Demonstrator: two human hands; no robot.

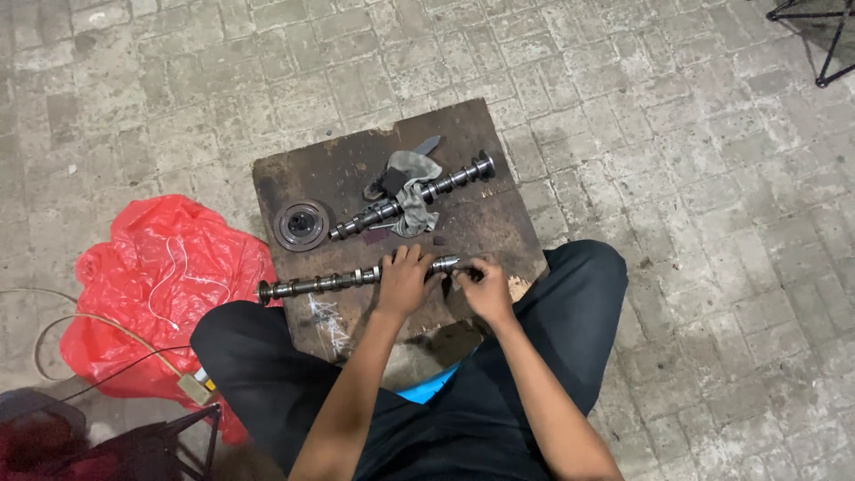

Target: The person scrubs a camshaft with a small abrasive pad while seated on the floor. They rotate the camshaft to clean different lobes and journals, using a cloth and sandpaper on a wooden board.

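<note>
A long metal camshaft [325,283] lies across the near part of a dark wooden board [321,174] on the ground. My left hand [405,281] is closed over the shaft near its right end. My right hand [485,287] pinches something small at the shaft's right tip [448,263]; what it is cannot be made out. A second camshaft [454,178] lies diagonally farther back on the board with a grey rag [411,198] draped over its middle. A round metal pulley [301,224] sits at the board's left side.
A crumpled red plastic bag [151,285] lies left of the board on the paved floor. A cable with a small plug [191,385] runs over it. My dark-trousered knees [579,276] flank the board. Black metal legs [824,36] stand at the top right.
</note>
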